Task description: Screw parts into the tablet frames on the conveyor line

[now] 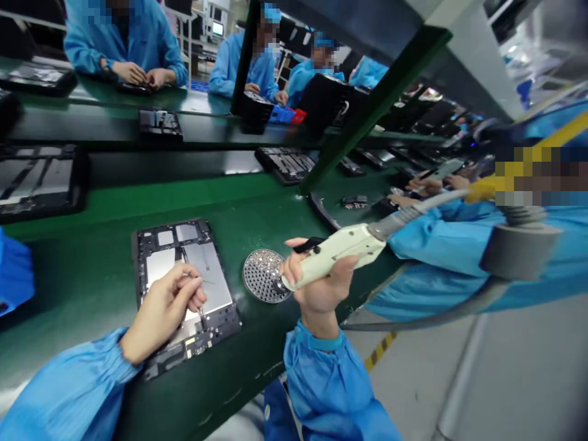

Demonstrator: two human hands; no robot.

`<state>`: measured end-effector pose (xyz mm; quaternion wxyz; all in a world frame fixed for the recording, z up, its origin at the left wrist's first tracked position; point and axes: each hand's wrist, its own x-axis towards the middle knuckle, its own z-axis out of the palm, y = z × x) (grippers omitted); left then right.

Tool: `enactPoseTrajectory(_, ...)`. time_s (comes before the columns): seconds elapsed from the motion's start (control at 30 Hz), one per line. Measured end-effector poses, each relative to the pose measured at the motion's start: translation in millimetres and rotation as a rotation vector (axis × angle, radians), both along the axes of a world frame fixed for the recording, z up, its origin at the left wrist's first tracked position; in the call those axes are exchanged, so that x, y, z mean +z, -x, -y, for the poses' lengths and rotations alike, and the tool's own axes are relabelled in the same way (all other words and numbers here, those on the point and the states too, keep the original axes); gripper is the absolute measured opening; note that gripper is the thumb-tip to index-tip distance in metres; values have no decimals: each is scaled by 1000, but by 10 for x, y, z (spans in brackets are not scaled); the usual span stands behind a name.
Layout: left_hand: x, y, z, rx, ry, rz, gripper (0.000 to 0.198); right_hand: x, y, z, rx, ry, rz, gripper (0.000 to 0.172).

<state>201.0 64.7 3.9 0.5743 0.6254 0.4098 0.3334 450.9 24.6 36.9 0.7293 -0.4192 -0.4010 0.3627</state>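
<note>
My right hand (316,288) is wrapped round a pale electric screwdriver (337,254) with a black lever and a grey cable. Its bit end points down at the edge of a round metal screw tray (261,291), dotted with holes and holding small loose screws towards the back. My left hand (172,300) rests over an opened tablet (218,288), fingers pinched together. A thin dark line shows by those fingertips; what they hold, if anything, I cannot make out. The tablet lies on the green bench with its silver battery and dark circuit boards exposed.
More opened tablets (285,164) lie along the bench and back rail. A blue bin (13,272) stands at the left edge. A green post (376,104) slants across the bench. Co-workers in blue sit opposite, and a co-worker's sleeve (441,239) is close on the right.
</note>
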Motion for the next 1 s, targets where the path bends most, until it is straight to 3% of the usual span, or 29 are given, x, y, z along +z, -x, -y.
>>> enactPoseTrajectory(0.2, 92, 31, -2, 89, 36, -89, 42, -58, 7, 27, -8, 16, -5, 72)
enactPoseTrajectory(0.43, 7, 78, -36, 150, 105, -62, 49, -123, -48, -9, -66, 49, -6, 72)
enactPoseTrajectory(0.63, 56, 73, -21, 129, 75, -146, 49, -148, -35, -14, -68, 49, -5, 71)
enactPoseTrajectory(1.0, 121, 40, -4, 145, 86, -95, 46, -154, -40, -12, -45, 68, 4, 69)
